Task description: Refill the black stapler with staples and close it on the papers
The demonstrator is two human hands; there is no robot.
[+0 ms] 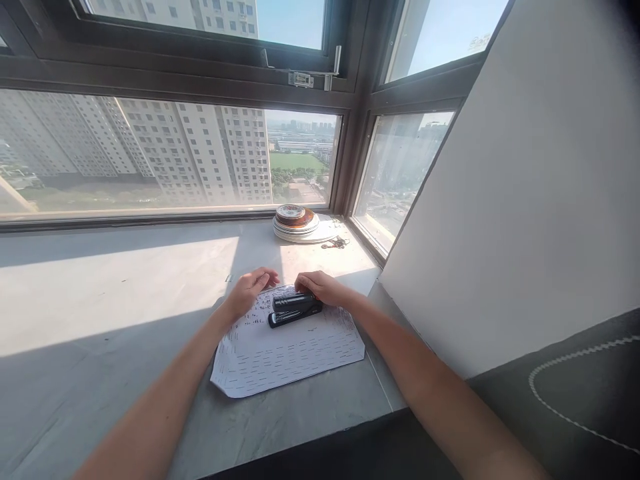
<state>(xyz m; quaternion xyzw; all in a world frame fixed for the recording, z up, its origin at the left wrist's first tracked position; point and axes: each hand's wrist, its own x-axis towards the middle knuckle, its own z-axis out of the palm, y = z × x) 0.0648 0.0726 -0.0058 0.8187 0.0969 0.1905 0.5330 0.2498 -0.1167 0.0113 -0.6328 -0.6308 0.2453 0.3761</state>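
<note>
A black stapler (295,307) lies at a slant over the upper part of a white sheet of paper (290,363). Its front end points left, with a gap between the top arm and the base. My right hand (320,288) grips the stapler's rear end from behind, fingers bent over it; some fingertips are hidden. At the sheet's upper left edge rests my left hand (251,291), holding nothing visible, with its fingers loosely bent and reaching right. The paper carries handwriting near the top, rows of short dark dashes lower down, and clipped or folded lower corners.
A stack of plates (296,227) stands by the window corner, with a small chain-like item (336,243) beside it. The marble-look sill (125,287) ends at a front edge below the paper. A white slanted wall (505,187) rises at the right. Window frames (200,83) bound the back.
</note>
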